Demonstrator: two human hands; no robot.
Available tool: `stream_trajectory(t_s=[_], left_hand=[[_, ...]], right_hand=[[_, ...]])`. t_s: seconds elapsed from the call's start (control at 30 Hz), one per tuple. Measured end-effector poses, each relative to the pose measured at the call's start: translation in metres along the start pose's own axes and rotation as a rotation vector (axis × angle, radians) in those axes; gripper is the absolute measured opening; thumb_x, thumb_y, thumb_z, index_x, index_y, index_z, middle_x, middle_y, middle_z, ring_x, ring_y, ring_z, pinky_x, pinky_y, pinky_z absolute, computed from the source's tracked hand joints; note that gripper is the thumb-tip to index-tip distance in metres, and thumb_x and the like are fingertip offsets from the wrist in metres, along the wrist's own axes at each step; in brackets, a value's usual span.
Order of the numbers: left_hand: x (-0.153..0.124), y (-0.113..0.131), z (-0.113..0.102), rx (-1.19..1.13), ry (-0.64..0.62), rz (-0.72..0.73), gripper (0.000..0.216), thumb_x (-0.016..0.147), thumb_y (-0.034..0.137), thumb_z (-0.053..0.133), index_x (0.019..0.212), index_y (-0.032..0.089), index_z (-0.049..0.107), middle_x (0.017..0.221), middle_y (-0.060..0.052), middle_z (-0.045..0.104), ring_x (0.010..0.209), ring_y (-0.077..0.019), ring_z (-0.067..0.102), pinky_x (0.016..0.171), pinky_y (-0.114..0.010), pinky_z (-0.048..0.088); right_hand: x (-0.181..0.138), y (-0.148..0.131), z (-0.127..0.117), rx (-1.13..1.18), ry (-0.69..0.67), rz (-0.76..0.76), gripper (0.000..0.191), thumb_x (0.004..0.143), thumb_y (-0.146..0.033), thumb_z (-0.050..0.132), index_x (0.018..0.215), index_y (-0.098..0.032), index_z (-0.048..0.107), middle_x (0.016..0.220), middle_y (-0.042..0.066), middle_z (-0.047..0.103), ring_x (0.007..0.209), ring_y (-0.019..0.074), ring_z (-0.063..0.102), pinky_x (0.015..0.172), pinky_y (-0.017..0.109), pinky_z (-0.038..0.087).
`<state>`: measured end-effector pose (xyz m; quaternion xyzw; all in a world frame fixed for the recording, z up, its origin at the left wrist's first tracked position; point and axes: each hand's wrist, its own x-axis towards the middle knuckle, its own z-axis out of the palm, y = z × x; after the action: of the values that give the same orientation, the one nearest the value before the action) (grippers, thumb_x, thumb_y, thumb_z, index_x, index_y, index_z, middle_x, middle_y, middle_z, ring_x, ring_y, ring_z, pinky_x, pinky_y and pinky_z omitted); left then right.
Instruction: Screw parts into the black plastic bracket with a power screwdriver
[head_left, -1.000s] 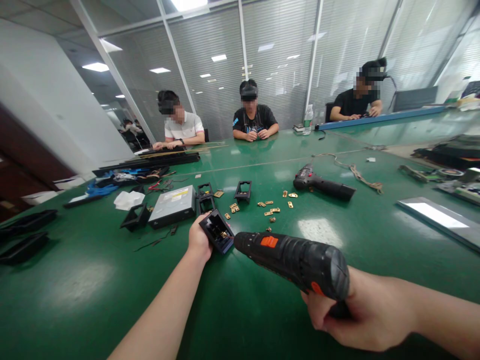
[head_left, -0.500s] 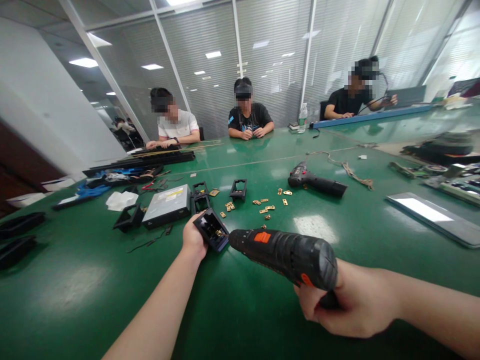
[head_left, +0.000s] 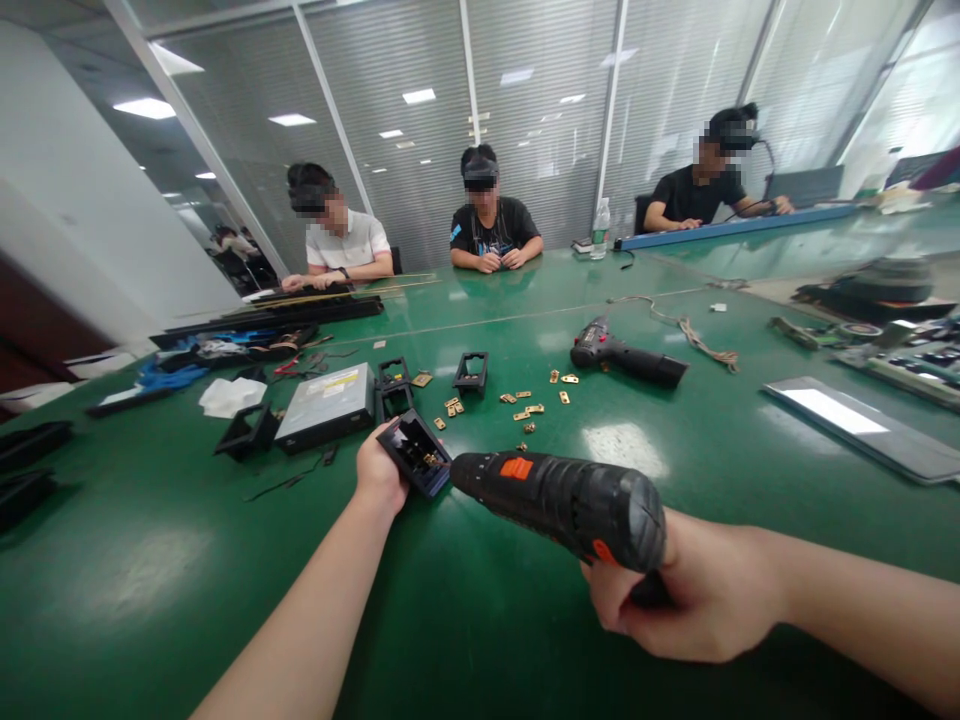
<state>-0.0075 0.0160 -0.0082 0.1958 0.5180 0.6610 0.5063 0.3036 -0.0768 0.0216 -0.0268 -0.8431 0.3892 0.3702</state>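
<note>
— Black plastic, this small housing [head_left: 415, 457]? Where is it?

— Just left of the frame centre, tilted on the green table [head_left: 150, 580]. The left hand [head_left: 380, 474] closes around its left side, with the open face turned to the right.

— And the electric screwdriver [head_left: 559, 500]?

— The right hand [head_left: 694, 590] is wrapped around its handle at lower right. Its long axis points up-left, and the tip is inside the housing. Brass pieces [head_left: 525, 408] lie behind it; the near table has free room.

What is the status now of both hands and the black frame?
Left hand grips black frame, tilted on table. Right hand grips electric screwdriver, tip inside frame. Loose brass parts lie beyond, apart.
</note>
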Motion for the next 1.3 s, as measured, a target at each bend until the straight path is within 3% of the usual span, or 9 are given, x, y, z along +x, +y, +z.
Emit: stream_trajectory(t_s=[0.4,0.9,1.13,1.3], left_hand=[[0.000,-0.001,0.000,-0.014,-0.027,-0.001,0.017,0.084,0.031,0.058,0.082,0.017,0.067,0.067,-0.009,0.069,0.061,-0.0307,0.072,0.057,-0.042,0.062],[-0.001,0.002,0.002,-0.052,0.010,-0.066,0.019,0.084,0.030,0.058,0.092,0.018,0.069,0.069,-0.009,0.070,0.062,-0.0318,0.073,0.059,-0.046,0.063],[0.005,0.004,-0.003,-0.017,-0.046,-0.143,0.023,0.087,0.029,0.055,0.094,0.015,0.072,0.071,-0.014,0.073,0.068,-0.0352,0.075,0.064,-0.051,0.064],[0.005,0.004,-0.005,-0.012,-0.110,-0.115,0.026,0.088,0.029,0.054,0.093,0.011,0.073,0.076,-0.018,0.076,0.072,-0.0356,0.077,0.066,-0.049,0.065]], right_hand=[[-0.001,-0.002,-0.001,-0.028,-0.028,0.024,0.015,0.084,-0.004,0.064,0.088,-0.019,0.066,0.080,0.002,0.069,0.074,0.0128,0.063,0.073,0.025,0.051],[-0.001,-0.005,0.001,-0.043,0.003,0.019,0.018,0.080,-0.003,0.063,0.086,-0.019,0.063,0.077,0.000,0.067,0.071,0.0119,0.062,0.070,0.023,0.050],[0.008,-0.011,0.003,-0.102,-0.017,-0.019,0.019,0.079,-0.003,0.060,0.084,-0.021,0.059,0.082,0.001,0.065,0.084,0.0158,0.065,0.087,0.029,0.054],[0.009,-0.012,0.002,-0.073,-0.023,-0.004,0.019,0.080,-0.003,0.061,0.084,-0.021,0.060,0.079,0.000,0.063,0.082,0.0151,0.064,0.088,0.029,0.055]])
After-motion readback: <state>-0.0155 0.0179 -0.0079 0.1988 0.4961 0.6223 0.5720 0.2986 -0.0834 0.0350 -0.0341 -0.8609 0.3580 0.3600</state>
